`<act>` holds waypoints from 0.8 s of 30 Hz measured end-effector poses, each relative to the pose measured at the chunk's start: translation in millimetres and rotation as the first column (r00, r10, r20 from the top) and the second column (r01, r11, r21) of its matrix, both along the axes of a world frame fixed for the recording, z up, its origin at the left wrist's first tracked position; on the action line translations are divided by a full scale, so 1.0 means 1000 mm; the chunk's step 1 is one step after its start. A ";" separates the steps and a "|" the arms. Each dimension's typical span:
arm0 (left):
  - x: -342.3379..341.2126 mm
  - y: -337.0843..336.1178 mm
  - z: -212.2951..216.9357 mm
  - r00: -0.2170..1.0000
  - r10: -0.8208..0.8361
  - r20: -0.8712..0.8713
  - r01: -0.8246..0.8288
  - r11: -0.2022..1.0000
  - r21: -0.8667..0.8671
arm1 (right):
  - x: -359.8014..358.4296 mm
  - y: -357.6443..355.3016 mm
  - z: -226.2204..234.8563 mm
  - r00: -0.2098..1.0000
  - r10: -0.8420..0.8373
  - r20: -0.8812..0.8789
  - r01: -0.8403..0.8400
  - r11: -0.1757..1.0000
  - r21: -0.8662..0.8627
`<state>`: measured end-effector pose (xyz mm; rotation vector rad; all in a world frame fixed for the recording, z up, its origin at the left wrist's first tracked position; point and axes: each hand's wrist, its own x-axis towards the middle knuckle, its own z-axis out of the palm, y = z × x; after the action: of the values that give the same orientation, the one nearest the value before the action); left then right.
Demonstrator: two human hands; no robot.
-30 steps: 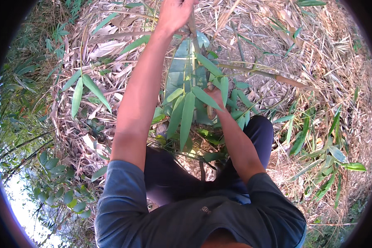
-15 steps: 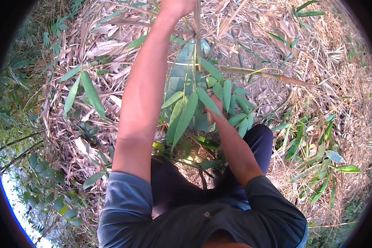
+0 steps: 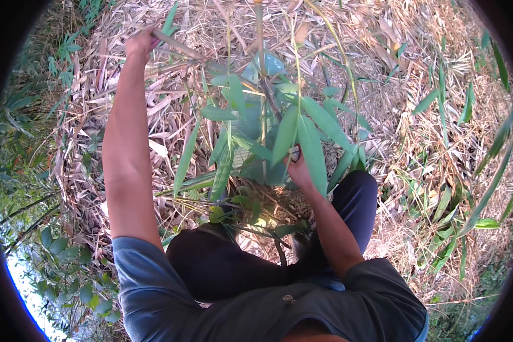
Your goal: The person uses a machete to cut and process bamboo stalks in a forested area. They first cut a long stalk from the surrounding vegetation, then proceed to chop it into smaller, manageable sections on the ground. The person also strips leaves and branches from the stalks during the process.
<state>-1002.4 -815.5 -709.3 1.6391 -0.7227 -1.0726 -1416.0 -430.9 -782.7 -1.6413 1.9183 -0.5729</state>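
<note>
Left hand (image 3: 139,44) grips stem (image 3: 179,47); right hand (image 3: 298,169) closed on handle (image 3: 294,153) (partly hidden). Step, judged: positioning stem. Next move calls for steady left grip.

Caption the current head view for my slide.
Bare left hand gripping a thin brown stalk; right hand beside long pointed green leaves.

Matt woody branch (image 3: 179,47), cloth shirt (image 3: 251,313)
</note>
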 end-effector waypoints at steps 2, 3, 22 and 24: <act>0.053 0.006 -0.049 0.994 0.095 -0.056 -0.087 0.988 0.126 | -0.010 0.001 0.005 0.996 0.059 0.074 -0.062 0.997 0.036; 0.064 0.014 -0.072 0.979 0.183 -0.095 -0.165 0.971 0.172 | -0.011 0.004 0.015 0.993 -0.020 0.116 0.004 0.991 0.137; 0.119 0.207 -0.232 0.839 0.492 -0.230 -0.361 0.822 0.441 | 0.049 -0.122 -0.044 0.852 -0.462 0.245 0.425 0.885 0.190; 0.126 0.208 -0.213 0.835 0.535 -0.131 -0.423 0.775 0.470 | 0.057 -0.123 -0.068 0.879 -0.431 0.205 0.337 0.864 0.374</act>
<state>-876.6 -607.7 -922.2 1.8612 0.1371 -1.0706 -1359.2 -553.4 -850.5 -0.9112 2.0046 -0.5679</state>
